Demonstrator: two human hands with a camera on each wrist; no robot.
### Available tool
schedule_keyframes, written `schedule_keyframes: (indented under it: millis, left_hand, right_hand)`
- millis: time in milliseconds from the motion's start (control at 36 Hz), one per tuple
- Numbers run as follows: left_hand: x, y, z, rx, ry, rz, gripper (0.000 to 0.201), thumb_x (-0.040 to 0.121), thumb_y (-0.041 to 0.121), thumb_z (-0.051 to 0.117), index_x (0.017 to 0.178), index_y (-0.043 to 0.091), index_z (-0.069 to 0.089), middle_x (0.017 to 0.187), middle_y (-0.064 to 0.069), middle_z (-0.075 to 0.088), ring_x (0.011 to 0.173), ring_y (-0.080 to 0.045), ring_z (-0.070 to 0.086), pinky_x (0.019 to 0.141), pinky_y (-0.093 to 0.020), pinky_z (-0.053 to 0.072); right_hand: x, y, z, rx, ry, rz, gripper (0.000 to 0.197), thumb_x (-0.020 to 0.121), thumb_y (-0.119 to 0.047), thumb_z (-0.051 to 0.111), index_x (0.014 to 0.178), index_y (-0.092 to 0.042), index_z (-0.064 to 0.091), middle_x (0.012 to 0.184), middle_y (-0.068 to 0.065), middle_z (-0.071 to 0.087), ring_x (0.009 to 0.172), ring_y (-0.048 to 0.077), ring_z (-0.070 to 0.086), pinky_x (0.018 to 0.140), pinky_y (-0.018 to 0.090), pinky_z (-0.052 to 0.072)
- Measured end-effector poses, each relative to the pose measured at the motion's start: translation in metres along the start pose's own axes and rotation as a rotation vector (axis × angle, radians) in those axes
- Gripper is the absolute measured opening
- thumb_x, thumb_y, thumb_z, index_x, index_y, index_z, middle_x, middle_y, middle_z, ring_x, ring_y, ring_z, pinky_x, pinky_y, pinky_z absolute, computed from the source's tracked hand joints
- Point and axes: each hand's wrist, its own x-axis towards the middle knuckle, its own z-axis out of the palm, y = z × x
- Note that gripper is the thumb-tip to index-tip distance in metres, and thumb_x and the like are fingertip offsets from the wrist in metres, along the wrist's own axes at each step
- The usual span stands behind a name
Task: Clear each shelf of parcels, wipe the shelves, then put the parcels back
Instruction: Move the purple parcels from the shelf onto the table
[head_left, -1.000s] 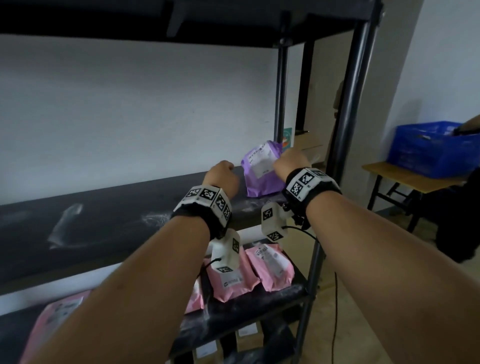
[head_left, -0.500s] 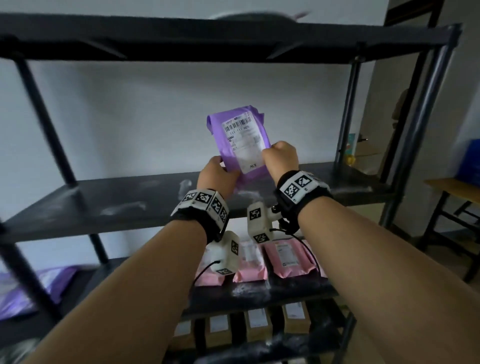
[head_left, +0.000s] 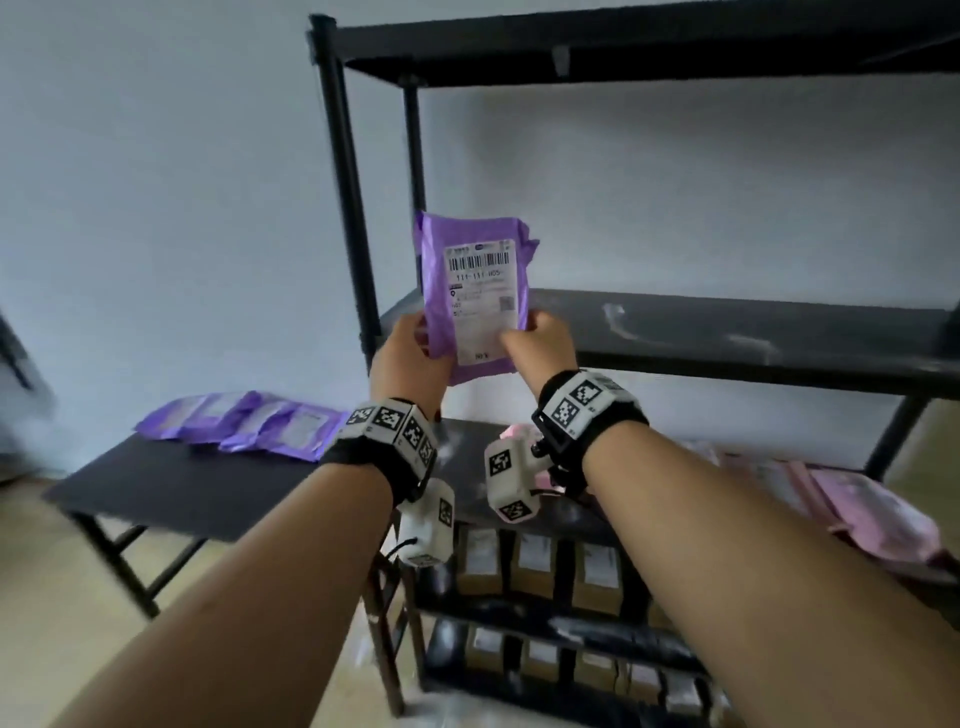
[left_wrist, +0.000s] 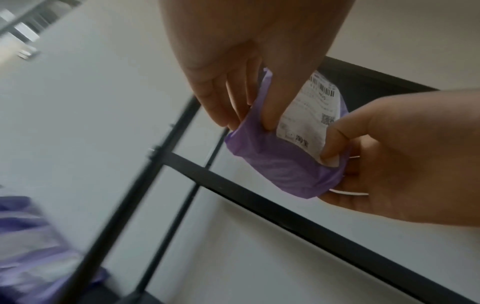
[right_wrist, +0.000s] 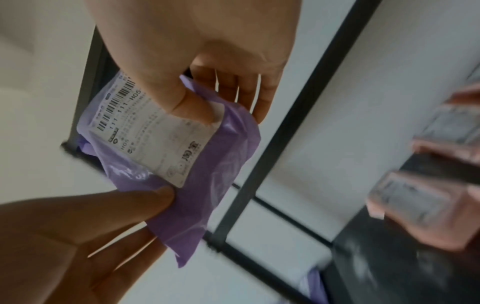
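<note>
Both hands hold one purple parcel (head_left: 475, 296) upright in the air, in front of the black shelf unit's (head_left: 727, 332) left post and above its dusty middle shelf. The left hand (head_left: 408, 358) pinches the lower left edge — thumb on the front, fingers (left_wrist: 218, 96) behind. The right hand (head_left: 540, 343) grips the lower right corner, its thumb pressed on the white shipping label (head_left: 480, 296), which faces the person with the barcode at the top. To the left, a low black tabletop (head_left: 171, 483) carries a row of purple parcels (head_left: 249, 423) lying flat and overlapping. Pink parcels (head_left: 857, 509) lie on the shelf below the middle one, at the right — under them, brown boxes (head_left: 535, 566) stand in rows on the lower shelves.
</note>
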Motion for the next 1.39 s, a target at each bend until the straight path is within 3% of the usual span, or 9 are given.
schedule_keyframes:
  millis: [139,306,389,500,667,889,1056,1194,1389]
  left_hand:
    - [0.007,-0.061,-0.06,0.044,0.059,-0.113,0.035,0.074,0.017,0.065,0.107,0.022,0.055,0.098,0.001,0.069,0.088,-0.023,0.067,0.08,-0.04,0.055]
    - [0.014,-0.125,-0.103,0.126,0.057,-0.216,0.039,0.079,0.015,0.064,0.117,0.014,0.054,0.108,-0.004,0.068,0.094,-0.022,0.065,0.086,-0.039,0.053]
    - [0.023,-0.154,-0.111,0.144,0.034,-0.254,0.04,0.081,0.012,0.063,0.12,0.01,0.054,0.113,-0.008,0.066,0.099,-0.024,0.063,0.089,-0.037,0.051]
    - [0.042,-0.197,-0.115,0.244,0.012,-0.33,0.037,0.085,0.02,0.06,0.121,0.017,0.052,0.111,-0.003,0.066,0.099,-0.024,0.063,0.086,-0.033,0.049]
    - [0.086,-0.249,-0.102,0.327,-0.089,-0.403,0.04,0.084,0.023,0.061,0.122,0.016,0.052,0.112,-0.004,0.066,0.102,-0.024,0.061,0.084,-0.03,0.046]
    - [0.127,-0.307,-0.087,0.346,-0.151,-0.484,0.042,0.079,0.019,0.064,0.121,0.016,0.056,0.11,-0.005,0.067,0.101,-0.024,0.062,0.086,-0.031,0.048]
    - [0.159,-0.339,-0.077,0.344,-0.239,-0.495,0.039,0.078,0.016,0.063,0.117,0.014,0.062,0.106,-0.005,0.069,0.096,-0.023,0.064,0.085,-0.033,0.051]
    - [0.195,-0.365,-0.061,0.36,-0.342,-0.489,0.038,0.084,0.021,0.057,0.121,0.012,0.059,0.112,-0.007,0.068,0.1,-0.025,0.064,0.087,-0.034,0.051]
    - [0.245,-0.397,-0.035,0.33,-0.543,-0.39,0.032,0.093,0.026,0.05,0.117,0.007,0.06,0.111,-0.009,0.067,0.099,-0.025,0.063,0.078,-0.027,0.045]
  right_hand:
    - [-0.018,-0.003,0.085,-0.031,-0.143,-0.01,0.029,0.079,-0.011,0.057,0.107,-0.013,0.066,0.099,0.002,0.07,0.087,0.018,0.066,0.076,0.031,0.057]
    - [-0.024,0.01,0.163,-0.089,-0.265,0.008,0.027,0.083,-0.012,0.054,0.11,-0.015,0.061,0.101,0.0,0.065,0.088,0.018,0.061,0.072,0.025,0.049]
    - [-0.02,0.023,0.196,-0.108,-0.314,0.035,0.026,0.082,-0.012,0.052,0.107,-0.014,0.059,0.104,0.003,0.066,0.091,0.023,0.063,0.082,0.035,0.053]
    - [-0.006,0.049,0.245,-0.136,-0.39,0.099,0.022,0.083,-0.011,0.049,0.104,-0.015,0.056,0.102,0.005,0.064,0.093,0.027,0.062,0.082,0.036,0.053]
    - [0.029,0.086,0.299,-0.208,-0.4,0.193,0.031,0.086,-0.01,0.047,0.116,-0.01,0.056,0.114,0.011,0.063,0.103,0.032,0.06,0.086,0.033,0.049]
    - [0.066,0.116,0.35,-0.323,-0.447,0.294,0.034,0.085,-0.014,0.049,0.118,-0.01,0.055,0.118,0.016,0.061,0.108,0.034,0.057,0.08,0.029,0.042]
    - [0.087,0.136,0.374,-0.345,-0.415,0.378,0.035,0.089,-0.01,0.047,0.124,-0.007,0.052,0.123,0.016,0.059,0.112,0.032,0.056,0.076,0.025,0.037]
    - [0.112,0.151,0.396,-0.37,-0.358,0.419,0.033,0.086,-0.009,0.048,0.117,-0.005,0.057,0.115,0.015,0.063,0.104,0.032,0.061,0.074,0.03,0.046]
    - [0.147,0.171,0.42,-0.377,-0.185,0.537,0.029,0.086,-0.01,0.046,0.112,-0.006,0.059,0.114,0.015,0.064,0.103,0.033,0.062,0.087,0.039,0.052]
